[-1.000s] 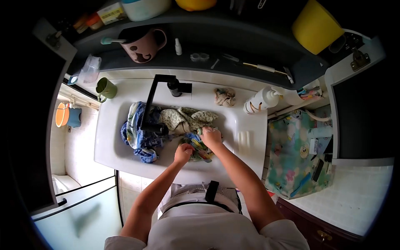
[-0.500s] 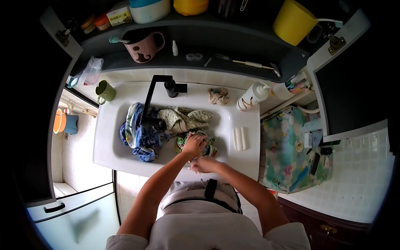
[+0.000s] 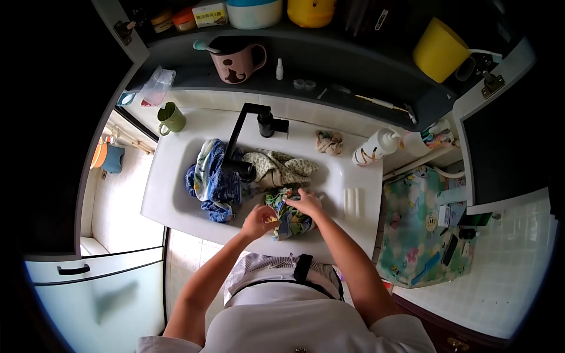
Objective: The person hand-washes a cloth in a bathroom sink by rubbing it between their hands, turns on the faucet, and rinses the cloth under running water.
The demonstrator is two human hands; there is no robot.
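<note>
Head view: colourful cloth [image 3: 294, 226] bunched in the sink [image 3: 158, 194], on the near side of the faucet [image 3: 266, 125]

From my remote seat I see the left hand [image 3: 259, 222] loosely curled at that cloth's left edge; whether its grip pinches fabric, I cannot tell. I have the right hand [image 3: 306, 203] at the upper right edge, its grip spread, thumb and finger apart. A blue cloth [image 3: 220, 189] lies left of the faucet's spout, a speckled cloth [image 3: 285, 169] right of it. Farther right of the faucet stands a pump bottle [image 3: 376, 147].

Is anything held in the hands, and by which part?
The right hand is at the top of the patterned cloth, the left hand at its left side; gripping cannot be told.
</note>
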